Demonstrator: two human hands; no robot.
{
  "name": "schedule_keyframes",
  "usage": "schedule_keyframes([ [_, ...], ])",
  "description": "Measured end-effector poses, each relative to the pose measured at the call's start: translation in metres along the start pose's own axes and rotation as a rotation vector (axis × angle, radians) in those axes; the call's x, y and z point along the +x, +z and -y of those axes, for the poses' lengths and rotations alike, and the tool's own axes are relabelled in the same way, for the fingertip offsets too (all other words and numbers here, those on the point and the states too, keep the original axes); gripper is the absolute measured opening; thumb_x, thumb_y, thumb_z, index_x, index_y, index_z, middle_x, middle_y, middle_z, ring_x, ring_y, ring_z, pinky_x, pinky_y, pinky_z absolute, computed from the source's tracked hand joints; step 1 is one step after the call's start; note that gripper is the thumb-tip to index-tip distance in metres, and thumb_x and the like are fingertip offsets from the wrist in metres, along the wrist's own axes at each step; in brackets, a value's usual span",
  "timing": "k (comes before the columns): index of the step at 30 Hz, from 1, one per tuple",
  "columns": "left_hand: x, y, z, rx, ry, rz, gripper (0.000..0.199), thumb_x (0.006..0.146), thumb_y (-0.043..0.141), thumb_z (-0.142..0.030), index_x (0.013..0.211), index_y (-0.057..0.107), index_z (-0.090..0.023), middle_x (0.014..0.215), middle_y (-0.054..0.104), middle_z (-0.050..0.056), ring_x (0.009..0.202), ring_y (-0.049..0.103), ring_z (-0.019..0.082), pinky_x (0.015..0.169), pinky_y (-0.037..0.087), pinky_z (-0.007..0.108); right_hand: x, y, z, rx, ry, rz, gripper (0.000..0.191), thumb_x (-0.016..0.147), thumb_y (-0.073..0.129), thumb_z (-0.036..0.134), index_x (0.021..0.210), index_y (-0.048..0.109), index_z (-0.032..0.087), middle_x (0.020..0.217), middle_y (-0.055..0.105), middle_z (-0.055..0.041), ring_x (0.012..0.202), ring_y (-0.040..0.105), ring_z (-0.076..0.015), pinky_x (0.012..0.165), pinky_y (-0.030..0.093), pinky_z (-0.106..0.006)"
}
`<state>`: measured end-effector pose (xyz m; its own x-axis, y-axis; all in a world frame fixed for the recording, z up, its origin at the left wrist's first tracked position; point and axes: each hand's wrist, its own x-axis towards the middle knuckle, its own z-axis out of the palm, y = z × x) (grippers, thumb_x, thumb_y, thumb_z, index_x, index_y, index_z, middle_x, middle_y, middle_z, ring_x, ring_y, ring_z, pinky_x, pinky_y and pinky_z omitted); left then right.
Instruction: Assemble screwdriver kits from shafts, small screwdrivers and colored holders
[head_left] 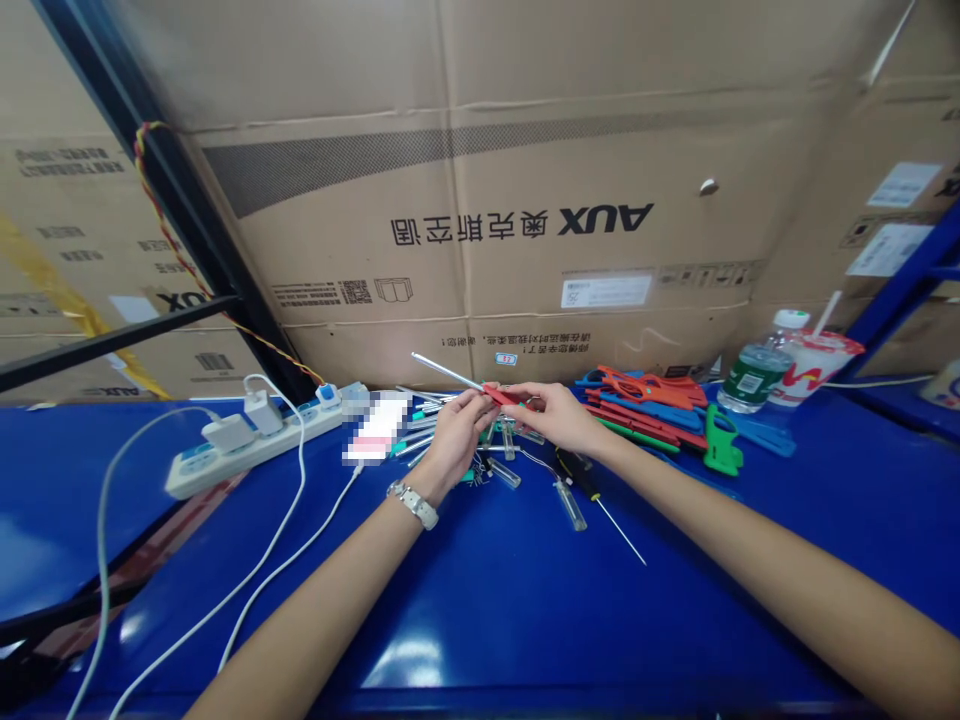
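Above the table, a screwdriver (495, 393) with a red handle and a long silver shaft points up and to the left. My left hand (455, 440) pinches its handle near the shaft. Fingers of my right hand (559, 415) are closed on the handle's other end. Under both hands lies a pile of silver rods, green bits and clear handles (504, 473), partly hidden by them. Another clear handle (570, 505) rests closer to me. Beside it, a screwdriver (596, 497) with a black and yellow handle points toward the front right.
Flat red, blue and orange plastic pieces (652, 410) are stacked at right, with a green one (721, 440). Behind them stand a bottle (757, 370) and a cup (814, 365). Left are a phone (377, 425), a power strip (262, 440) and white cables. Large cartons (510, 160) form the back.
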<state>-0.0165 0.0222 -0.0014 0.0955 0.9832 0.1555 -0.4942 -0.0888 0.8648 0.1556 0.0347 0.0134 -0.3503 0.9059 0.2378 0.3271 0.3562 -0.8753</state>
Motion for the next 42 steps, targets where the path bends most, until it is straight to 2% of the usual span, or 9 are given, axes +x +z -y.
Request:
schedule_keyframes([
  [3,0.005,0.004,-0.005,-0.036,-0.033,-0.06,0.002,0.079,0.075,-0.014,0.08,0.074,-0.015,0.093,0.077,0.007,0.095,0.072,0.017,0.102,0.051,0.033,0.011,-0.001,0.001,0.033,0.027,-0.013,0.034,0.089,0.072,0.029,0.12,0.073,0.016,0.098,0.077,-0.0102,0.071,0.071,-0.0174,0.069,0.061,-0.034],
  [7,0.009,0.006,-0.007,-0.042,-0.053,-0.14,0.008,0.084,0.071,-0.009,0.078,0.072,-0.014,0.088,0.076,0.006,0.09,0.072,0.014,0.103,0.051,0.032,0.025,-0.004,-0.003,-0.008,-0.031,-0.005,0.029,0.089,0.072,0.03,0.114,0.075,0.016,0.098,0.077,-0.0099,0.075,0.071,-0.0195,0.07,0.059,-0.034],
  [13,0.01,0.003,-0.006,-0.021,-0.008,-0.181,0.006,0.085,0.074,-0.011,0.081,0.071,-0.014,0.088,0.074,0.005,0.092,0.071,0.013,0.104,0.05,0.032,0.034,-0.002,-0.009,0.015,-0.053,0.064,0.033,0.092,0.067,0.035,0.116,0.075,0.014,0.083,0.076,-0.0063,0.067,0.066,-0.0157,0.065,0.054,-0.03],
  [15,0.01,0.002,-0.005,-0.019,-0.008,-0.2,0.006,0.086,0.073,-0.012,0.081,0.071,-0.014,0.087,0.074,0.005,0.093,0.071,0.014,0.104,0.05,0.032,0.036,-0.003,-0.01,0.032,-0.062,0.075,0.031,0.093,0.066,0.035,0.115,0.075,0.015,0.092,0.078,-0.0077,0.074,0.069,-0.0168,0.072,0.055,-0.032],
  [20,0.008,0.0,-0.002,-0.018,-0.022,-0.237,0.008,0.085,0.075,-0.011,0.079,0.07,-0.013,0.091,0.075,0.006,0.094,0.072,0.015,0.105,0.051,0.033,0.043,-0.014,-0.01,0.083,-0.031,-0.078,0.027,0.095,0.064,0.032,0.114,0.075,0.017,0.108,0.078,-0.0106,0.098,0.072,-0.0212,0.093,0.053,-0.039],
  [29,0.007,-0.003,0.0,0.044,-0.036,-0.286,0.014,0.084,0.08,-0.021,0.081,0.071,-0.011,0.084,0.075,0.007,0.08,0.072,0.013,0.099,0.055,0.033,0.055,-0.013,0.002,-0.444,-0.177,-0.063,0.035,0.106,0.041,0.027,0.097,0.073,0.014,0.099,0.078,-0.0121,0.09,0.071,-0.0225,0.082,0.049,-0.033],
  [35,-0.001,-0.011,-0.002,0.13,-0.008,-0.265,0.027,0.078,0.086,-0.032,0.083,0.069,-0.011,0.08,0.074,0.007,0.077,0.073,0.016,0.091,0.059,0.036,0.057,-0.017,-0.004,-0.412,-0.191,-0.061,0.028,0.102,0.045,0.017,0.119,0.067,0.016,0.11,0.076,-0.0115,0.095,0.071,-0.0212,0.086,0.049,-0.033],
  [39,-0.005,-0.016,-0.007,0.192,0.065,-0.251,0.03,0.075,0.087,-0.035,0.085,0.069,-0.013,0.084,0.074,0.007,0.082,0.073,0.019,0.091,0.059,0.039,0.053,-0.015,-0.012,-0.309,-0.189,-0.035,0.049,0.087,0.049,-0.002,0.131,0.061,0.017,0.112,0.075,-0.0094,0.104,0.07,-0.0197,0.095,0.049,-0.036],
  [42,-0.004,-0.018,-0.014,0.279,0.138,-0.238,0.033,0.073,0.087,-0.039,0.086,0.069,-0.014,0.084,0.074,0.007,0.081,0.073,0.02,0.088,0.059,0.04,0.053,-0.013,-0.014,-0.258,-0.21,-0.056,0.049,0.084,0.056,0.0,0.129,0.062,0.017,0.115,0.073,-0.0094,0.104,0.068,-0.02,0.098,0.049,-0.039],
])
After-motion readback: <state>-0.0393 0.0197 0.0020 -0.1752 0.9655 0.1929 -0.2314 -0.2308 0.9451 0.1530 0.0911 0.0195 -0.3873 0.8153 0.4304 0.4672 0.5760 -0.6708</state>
